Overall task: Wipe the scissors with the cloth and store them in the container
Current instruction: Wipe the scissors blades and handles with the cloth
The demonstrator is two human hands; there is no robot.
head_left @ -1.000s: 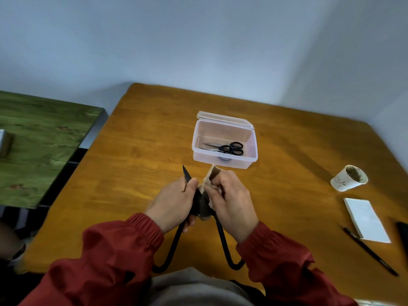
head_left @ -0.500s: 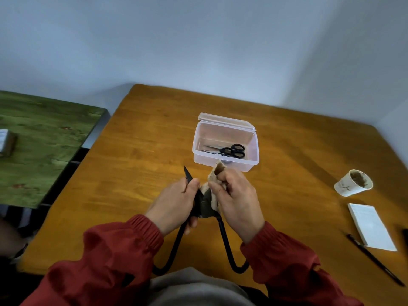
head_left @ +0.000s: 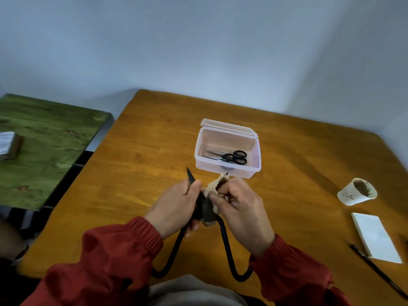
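— And the left hand (head_left: pixel 176 206)?
— Gripped the large scissors (head_left: pixel 206 209) near the pivot, with spread blades, over the table (head_left: pixel 143 151).
— The right hand (head_left: pixel 240 210)?
— Pinched the cloth (head_left: pixel 213 188) around one blade, fingers curled.
— And the container (head_left: pixel 227 171)?
— Stood open just beyond both hands, lid tipped back, held a smaller pair (head_left: pixel 234 156).

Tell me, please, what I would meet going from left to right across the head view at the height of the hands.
Green table → left hand → right hand → paper cup.
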